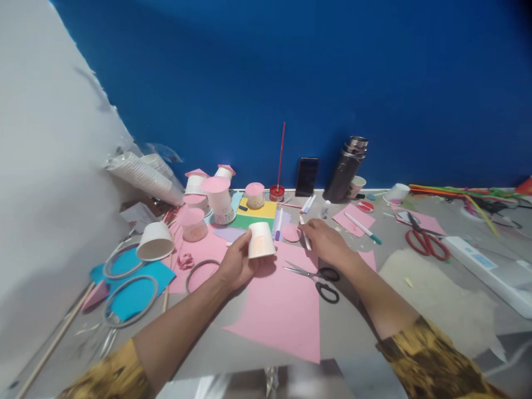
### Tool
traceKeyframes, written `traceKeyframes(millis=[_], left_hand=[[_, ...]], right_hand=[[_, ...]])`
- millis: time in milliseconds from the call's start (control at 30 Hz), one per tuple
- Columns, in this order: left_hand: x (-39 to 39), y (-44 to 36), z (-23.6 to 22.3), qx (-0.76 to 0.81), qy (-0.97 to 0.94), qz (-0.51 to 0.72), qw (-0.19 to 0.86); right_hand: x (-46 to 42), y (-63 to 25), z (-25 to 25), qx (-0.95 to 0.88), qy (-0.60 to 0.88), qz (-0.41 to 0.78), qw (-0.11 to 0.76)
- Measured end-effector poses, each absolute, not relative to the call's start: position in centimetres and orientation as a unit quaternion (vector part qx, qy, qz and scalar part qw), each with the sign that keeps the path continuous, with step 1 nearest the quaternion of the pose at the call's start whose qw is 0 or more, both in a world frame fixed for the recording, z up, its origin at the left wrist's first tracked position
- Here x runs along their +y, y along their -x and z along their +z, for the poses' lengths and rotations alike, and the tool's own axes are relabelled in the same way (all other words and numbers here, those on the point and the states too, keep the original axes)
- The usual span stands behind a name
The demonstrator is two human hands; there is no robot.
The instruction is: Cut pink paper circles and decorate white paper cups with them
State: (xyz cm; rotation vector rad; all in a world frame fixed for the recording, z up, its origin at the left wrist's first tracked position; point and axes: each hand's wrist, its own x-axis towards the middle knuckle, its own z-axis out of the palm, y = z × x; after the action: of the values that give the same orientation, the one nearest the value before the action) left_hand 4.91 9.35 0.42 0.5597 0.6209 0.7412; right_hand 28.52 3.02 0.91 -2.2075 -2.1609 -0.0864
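Observation:
My left hand (pixel 236 265) is closed around a white paper cup (pixel 261 240), held upside down just above a large pink paper sheet (pixel 282 310). My right hand (pixel 326 239) rests on the table to the right of the cup, its fingers closed on a white pen (pixel 305 235). A small pink paper circle (pixel 291 233) lies between the cup and the pen. Black-handled scissors (pixel 318 275) lie open on the pink sheet just below my right hand.
Several pink-topped cups (pixel 219 199) stand behind, a loose cup (pixel 155 241) and a cup stack (pixel 141 174) at left. Metal rings (pixel 131 299) lie on blue paper. A phone (pixel 307 177), a flask (pixel 346 168), red scissors (pixel 426 241) and a marker (pixel 363 227) are at the right.

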Motion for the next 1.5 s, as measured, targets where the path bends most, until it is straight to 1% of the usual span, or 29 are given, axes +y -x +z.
traceKeyframes(millis=[200,400,767,1033,1267,1400,1500], left_hand=[[9.5,-4.9,0.4,0.294,-0.271,0.350,0.847],[9.6,-4.9,0.4,0.310,-0.260,0.348,0.846],[9.4,-5.1,0.5,0.331,-0.257,0.344,0.840],[9.6,-5.0,0.5,0.317,-0.259,0.348,0.843],[9.5,-4.9,0.7,0.307,-0.244,0.335,0.857],[9.4,-4.8,0.7,0.300,-0.250,0.337,0.856],[9.3,-4.7,0.7,0.306,-0.261,0.333,0.852]], right_hand=[[2.4,-28.1,2.0,-0.683,0.731,-0.009,-0.006],[2.5,-27.4,2.9,-0.639,0.768,-0.035,-0.006],[3.3,-29.2,2.1,-0.571,0.819,-0.058,-0.021],[3.3,-28.9,2.1,-0.573,0.819,-0.027,-0.012],[3.3,-30.3,2.3,-0.546,0.837,-0.036,0.002],[3.5,-30.7,2.4,-0.519,0.853,-0.051,0.028],[3.2,-32.1,3.4,-0.491,0.866,-0.068,0.057]])
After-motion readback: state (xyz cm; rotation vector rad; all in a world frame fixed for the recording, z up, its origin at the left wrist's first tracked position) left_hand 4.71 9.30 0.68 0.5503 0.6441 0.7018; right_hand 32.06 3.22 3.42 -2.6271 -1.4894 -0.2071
